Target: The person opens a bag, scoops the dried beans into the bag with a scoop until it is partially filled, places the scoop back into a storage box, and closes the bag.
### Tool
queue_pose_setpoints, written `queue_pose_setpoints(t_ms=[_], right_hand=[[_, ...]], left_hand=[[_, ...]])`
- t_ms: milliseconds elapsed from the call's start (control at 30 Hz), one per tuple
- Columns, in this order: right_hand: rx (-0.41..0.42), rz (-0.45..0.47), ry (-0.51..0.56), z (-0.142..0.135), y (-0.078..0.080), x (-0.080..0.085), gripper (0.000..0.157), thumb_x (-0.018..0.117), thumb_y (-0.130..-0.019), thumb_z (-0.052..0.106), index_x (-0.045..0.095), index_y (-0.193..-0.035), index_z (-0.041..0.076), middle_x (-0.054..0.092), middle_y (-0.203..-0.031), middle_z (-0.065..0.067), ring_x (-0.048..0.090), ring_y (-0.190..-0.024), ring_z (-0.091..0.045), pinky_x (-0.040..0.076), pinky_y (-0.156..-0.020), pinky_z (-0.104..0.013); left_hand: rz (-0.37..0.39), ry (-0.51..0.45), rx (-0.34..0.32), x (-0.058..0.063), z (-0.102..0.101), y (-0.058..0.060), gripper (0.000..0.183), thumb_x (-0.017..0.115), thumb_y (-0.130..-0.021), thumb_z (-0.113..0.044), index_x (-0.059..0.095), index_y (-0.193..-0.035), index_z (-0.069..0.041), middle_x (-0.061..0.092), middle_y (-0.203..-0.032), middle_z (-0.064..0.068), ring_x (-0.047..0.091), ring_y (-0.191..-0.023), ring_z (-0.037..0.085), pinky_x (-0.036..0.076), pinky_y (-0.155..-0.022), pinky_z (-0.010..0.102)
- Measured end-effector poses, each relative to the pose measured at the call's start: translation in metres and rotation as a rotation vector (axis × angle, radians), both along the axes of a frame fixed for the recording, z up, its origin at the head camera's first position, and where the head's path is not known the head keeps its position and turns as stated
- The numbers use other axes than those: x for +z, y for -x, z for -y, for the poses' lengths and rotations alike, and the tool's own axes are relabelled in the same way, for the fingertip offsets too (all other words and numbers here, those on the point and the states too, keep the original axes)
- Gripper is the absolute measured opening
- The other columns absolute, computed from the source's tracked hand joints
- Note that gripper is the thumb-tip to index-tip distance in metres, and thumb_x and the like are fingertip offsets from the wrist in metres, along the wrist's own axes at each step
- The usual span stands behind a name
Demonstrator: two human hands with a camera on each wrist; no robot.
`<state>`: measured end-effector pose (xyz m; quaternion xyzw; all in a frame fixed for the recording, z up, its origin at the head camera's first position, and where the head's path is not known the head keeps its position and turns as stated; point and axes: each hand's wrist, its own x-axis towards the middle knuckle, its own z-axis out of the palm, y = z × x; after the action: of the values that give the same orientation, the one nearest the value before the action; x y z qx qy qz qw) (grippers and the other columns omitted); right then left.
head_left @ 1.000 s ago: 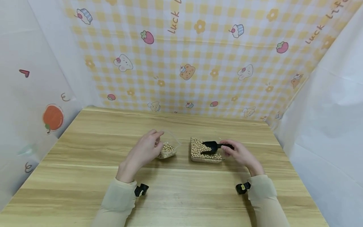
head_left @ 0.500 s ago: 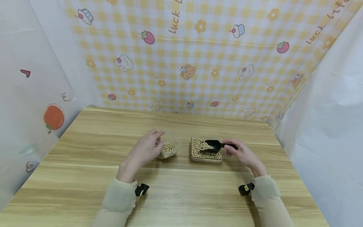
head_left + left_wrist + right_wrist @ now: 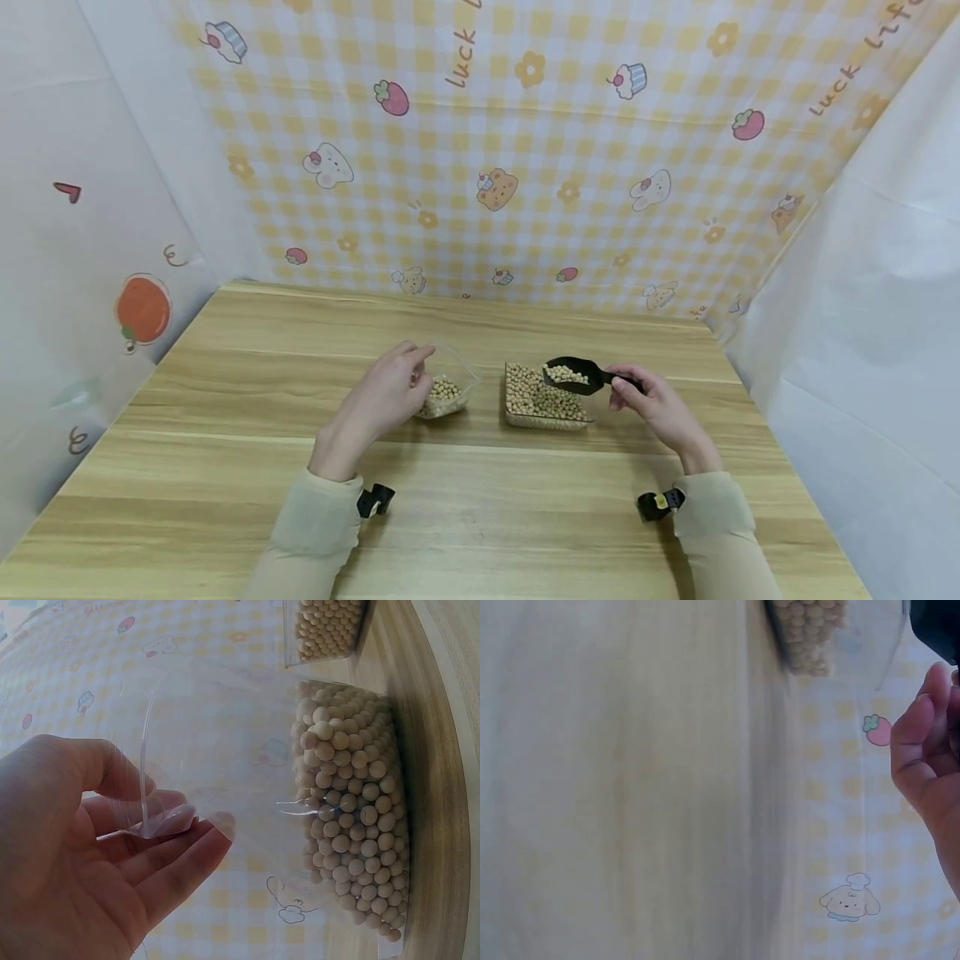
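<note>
The yellow-checked backdrop [image 3: 450,154] reads "luck" at top middle and "luck life" at upper right.

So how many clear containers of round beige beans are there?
2: a clear plastic bag held by the left hand, a clear rectangular box below the black scoop. None seems hidden.

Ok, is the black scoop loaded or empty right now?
Loaded: in the head view, pale beans lie in the black scoop, held by the right hand.
</note>
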<state>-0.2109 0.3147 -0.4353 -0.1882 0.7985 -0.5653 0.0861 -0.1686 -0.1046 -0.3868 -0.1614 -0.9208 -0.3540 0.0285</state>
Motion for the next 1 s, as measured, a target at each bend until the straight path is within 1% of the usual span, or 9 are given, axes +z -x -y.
queue_pose_setpoints(t_ms=[133,233,333,367,433,533,633,833,1000], right_hand=[[0.009,-0.008,0.093,0.0,-0.001,0.003,0.033,0.047,-0.103,0.012,0.05,-0.126,-0.012,0.06,-0.089,-0.02,0.062,-0.078,-0.021,0.053,-0.081,-0.028],[0.017,-0.011,0.144,0.002,-0.001,0.007,0.03,0.046,-0.103,0.011,0.051,-0.125,-0.009,0.061,-0.089,-0.014,0.062,-0.079,-0.017,0.052,-0.082,-0.027],[0.011,-0.023,0.166,0.006,-0.002,0.012,0.029,0.046,-0.103,0.012,0.052,-0.126,-0.006,0.061,-0.09,-0.014,0.062,-0.081,-0.017,0.052,-0.083,-0.027],[0.005,-0.029,0.169,0.009,-0.002,0.015,0.03,0.046,-0.103,0.012,0.053,-0.126,-0.006,0.061,-0.09,-0.016,0.062,-0.081,-0.017,0.052,-0.082,-0.027],[-0.013,-0.047,0.163,0.016,-0.003,0.021,0.031,0.047,-0.103,0.013,0.052,-0.126,-0.007,0.06,-0.09,-0.019,0.062,-0.08,-0.019,0.052,-0.082,-0.029],[-0.044,-0.084,0.118,0.031,-0.005,0.032,0.032,0.049,-0.103,0.015,0.054,-0.126,-0.007,0.061,-0.09,-0.023,0.063,-0.079,-0.021,0.053,-0.082,-0.029],[-0.04,-0.128,0.07,0.047,-0.005,0.043,0.031,0.05,-0.102,0.016,0.056,-0.125,-0.005,0.061,-0.089,-0.025,0.064,-0.078,-0.023,0.053,-0.082,-0.028],[0.04,-0.23,0.043,0.08,-0.005,0.059,0.026,0.049,-0.102,0.008,0.058,-0.124,-0.003,0.062,-0.086,-0.02,0.063,-0.076,-0.023,0.053,-0.076,-0.029],[0.093,-0.254,0.04,0.101,-0.004,0.062,0.026,0.048,-0.101,0.001,0.057,-0.125,-0.005,0.061,-0.084,-0.018,0.063,-0.076,-0.026,0.054,-0.075,-0.033]], left_hand=[[0.001,0.001,0.0,0.0,0.001,0.0,0.048,0.051,-0.093,-0.011,0.051,-0.138,0.005,0.057,-0.098,0.005,0.05,-0.071,0.014,0.047,-0.055,0.028],[-0.001,0.002,0.003,0.0,0.001,0.0,0.047,0.051,-0.093,-0.011,0.051,-0.137,0.005,0.057,-0.097,0.004,0.05,-0.07,0.014,0.047,-0.054,0.027],[-0.001,-0.001,0.003,0.0,0.001,0.0,0.047,0.051,-0.092,-0.01,0.051,-0.137,0.005,0.057,-0.097,0.004,0.05,-0.071,0.014,0.047,-0.055,0.028],[0.003,-0.004,0.003,0.0,0.001,0.0,0.048,0.051,-0.092,-0.009,0.051,-0.137,0.005,0.057,-0.097,0.004,0.05,-0.071,0.014,0.047,-0.055,0.028],[0.011,-0.005,0.003,-0.001,0.001,0.0,0.049,0.052,-0.092,-0.009,0.05,-0.138,0.005,0.057,-0.098,0.004,0.05,-0.071,0.014,0.047,-0.056,0.028],[0.022,-0.006,0.003,0.0,0.002,0.001,0.049,0.052,-0.092,-0.01,0.05,-0.139,0.004,0.057,-0.099,0.004,0.05,-0.072,0.014,0.047,-0.057,0.028],[0.02,-0.009,0.002,-0.001,0.002,0.001,0.049,0.051,-0.092,-0.009,0.05,-0.139,0.004,0.057,-0.1,0.005,0.049,-0.072,0.014,0.047,-0.056,0.028],[0.019,-0.01,0.002,-0.001,0.003,0.001,0.049,0.051,-0.092,-0.01,0.05,-0.139,0.004,0.057,-0.101,0.005,0.05,-0.072,0.014,0.047,-0.057,0.028],[0.013,-0.001,-0.001,0.0,0.001,0.002,0.049,0.051,-0.091,-0.009,0.05,-0.139,0.003,0.059,-0.103,0.008,0.051,-0.076,0.015,0.048,-0.061,0.028]])
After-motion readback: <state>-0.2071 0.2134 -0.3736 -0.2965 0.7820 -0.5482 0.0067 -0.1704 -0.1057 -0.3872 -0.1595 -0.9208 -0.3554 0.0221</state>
